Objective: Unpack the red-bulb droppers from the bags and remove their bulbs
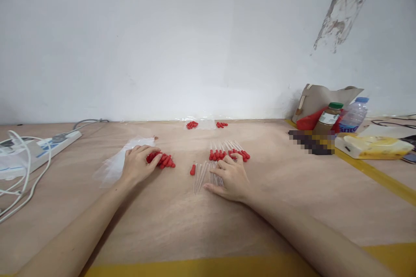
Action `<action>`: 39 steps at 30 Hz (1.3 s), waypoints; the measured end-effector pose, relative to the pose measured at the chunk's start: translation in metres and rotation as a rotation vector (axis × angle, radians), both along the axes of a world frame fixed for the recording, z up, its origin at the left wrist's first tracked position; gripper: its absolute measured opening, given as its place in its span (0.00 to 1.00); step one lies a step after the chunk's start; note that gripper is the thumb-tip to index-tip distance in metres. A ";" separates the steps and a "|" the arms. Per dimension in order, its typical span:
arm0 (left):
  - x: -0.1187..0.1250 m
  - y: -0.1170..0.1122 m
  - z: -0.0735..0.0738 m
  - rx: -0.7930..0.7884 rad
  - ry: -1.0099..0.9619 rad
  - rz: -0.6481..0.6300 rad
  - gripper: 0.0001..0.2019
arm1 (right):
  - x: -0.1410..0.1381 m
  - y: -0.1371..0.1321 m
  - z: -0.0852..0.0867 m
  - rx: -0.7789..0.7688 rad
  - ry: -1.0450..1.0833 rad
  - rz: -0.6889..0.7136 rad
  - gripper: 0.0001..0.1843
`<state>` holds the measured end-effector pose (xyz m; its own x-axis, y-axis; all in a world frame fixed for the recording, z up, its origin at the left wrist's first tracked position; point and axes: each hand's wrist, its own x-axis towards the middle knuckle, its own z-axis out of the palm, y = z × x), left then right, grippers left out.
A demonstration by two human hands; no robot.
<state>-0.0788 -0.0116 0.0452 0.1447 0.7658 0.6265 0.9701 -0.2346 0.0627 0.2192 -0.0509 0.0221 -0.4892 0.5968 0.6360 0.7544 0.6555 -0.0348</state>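
My left hand (139, 162) rests at the left side of a pile of red rubber dropper bulbs (167, 161). Its thumb and fingers are spread apart around the pile's edge, touching some bulbs. Over several clear pipette tubes (200, 176) lies my right hand (229, 177), thumb stretched out and fingers apart, covering part of them. One loose red bulb (193, 169) sits beside the tubes' left end. Just beyond the right fingertips is a row of droppers (219, 155), tubes fitted with red bulbs, tips pointing to the wall.
Clear plastic bags (112, 164) lie under and left of my left hand. Small bulb groups (192, 125) rest on clear film near the wall. A power strip (58, 151) with white cables is at left. A jar (328, 117), a bottle (355, 114) and a tissue pack (373, 146) stand right.
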 end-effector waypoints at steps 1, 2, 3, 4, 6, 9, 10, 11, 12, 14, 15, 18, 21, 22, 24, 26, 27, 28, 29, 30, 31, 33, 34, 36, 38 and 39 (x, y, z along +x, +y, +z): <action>0.000 0.000 0.000 0.004 0.002 0.001 0.10 | 0.000 0.001 -0.001 -0.002 -0.004 0.002 0.21; 0.000 0.000 0.000 0.007 0.006 0.001 0.10 | 0.000 0.001 -0.002 -0.005 -0.008 0.003 0.22; 0.000 -0.001 0.000 0.015 0.009 0.003 0.11 | 0.001 0.001 -0.002 -0.008 -0.013 0.002 0.22; 0.000 -0.001 0.000 0.028 0.012 0.003 0.11 | 0.000 0.002 -0.003 -0.011 -0.018 0.003 0.22; 0.000 -0.001 0.000 0.074 0.017 -0.001 0.10 | 0.000 0.001 -0.004 -0.019 -0.018 0.011 0.23; 0.001 -0.003 0.001 0.196 0.017 -0.023 0.09 | -0.002 0.000 -0.003 -0.034 0.034 0.020 0.24; 0.004 -0.005 0.001 0.235 0.021 -0.038 0.08 | -0.002 0.000 -0.001 -0.039 0.066 0.012 0.23; 0.007 -0.008 0.001 0.271 0.026 -0.060 0.07 | -0.001 0.001 0.002 -0.042 0.102 -0.005 0.21; 0.012 -0.012 0.002 0.292 0.035 -0.094 0.06 | 0.002 0.003 0.005 -0.046 0.137 -0.030 0.19; 0.026 -0.022 0.002 0.292 0.057 -0.179 0.06 | 0.011 0.010 0.015 -0.056 0.195 -0.103 0.15; 0.036 -0.026 0.002 0.262 0.070 -0.228 0.07 | 0.017 0.014 0.020 -0.068 0.211 -0.143 0.14; 0.067 -0.033 0.003 0.125 0.099 -0.329 0.09 | 0.041 0.027 0.027 -0.115 0.247 -0.268 0.14; 0.098 -0.021 0.006 -0.045 0.087 -0.353 0.07 | 0.059 0.031 0.020 -0.125 0.292 -0.326 0.12; 0.108 -0.013 0.006 -0.101 0.067 -0.339 0.08 | 0.062 0.030 0.015 -0.119 0.322 -0.336 0.12; 0.124 0.005 0.005 -0.231 0.006 -0.289 0.12 | 0.065 0.025 0.006 -0.116 0.356 -0.335 0.12; 0.136 0.022 0.003 -0.325 -0.046 -0.257 0.15 | 0.065 0.018 -0.001 -0.120 0.354 -0.323 0.12; 0.141 0.029 0.001 -0.349 -0.059 -0.249 0.16 | 0.065 0.016 -0.003 -0.126 0.347 -0.318 0.12; 0.145 0.035 0.000 -0.362 -0.066 -0.245 0.16 | 0.066 0.014 -0.005 -0.135 0.345 -0.315 0.12; 0.148 0.040 -0.002 -0.369 -0.070 -0.243 0.16 | 0.066 0.013 -0.006 -0.147 0.347 -0.315 0.12; 0.150 0.043 -0.003 -0.378 -0.077 -0.240 0.16 | 0.066 0.013 -0.006 -0.160 0.349 -0.318 0.13; 0.151 0.044 -0.004 -0.383 -0.086 -0.233 0.16 | 0.067 0.014 -0.007 -0.172 0.350 -0.321 0.13; 0.151 0.042 -0.005 -0.379 -0.109 -0.211 0.15 | 0.069 0.017 -0.008 -0.186 0.347 -0.331 0.12; 0.150 0.039 -0.004 -0.368 -0.122 -0.196 0.15 | 0.069 0.018 -0.009 -0.184 0.350 -0.334 0.12; 0.143 0.027 -0.001 -0.338 -0.147 -0.169 0.14 | 0.070 0.022 -0.012 -0.171 0.376 -0.306 0.12; 0.131 0.010 0.001 -0.292 -0.149 -0.180 0.12 | 0.070 0.024 -0.014 -0.132 0.433 -0.228 0.12; 0.125 0.000 0.002 -0.260 -0.140 -0.203 0.10 | 0.070 0.024 -0.015 -0.101 0.463 -0.183 0.12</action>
<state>0.0458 -0.0114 0.0471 0.2366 0.8668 0.4390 0.8834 -0.3800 0.2742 0.2889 -0.0271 0.0071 -0.0512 0.7161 0.6961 0.7467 0.4903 -0.4495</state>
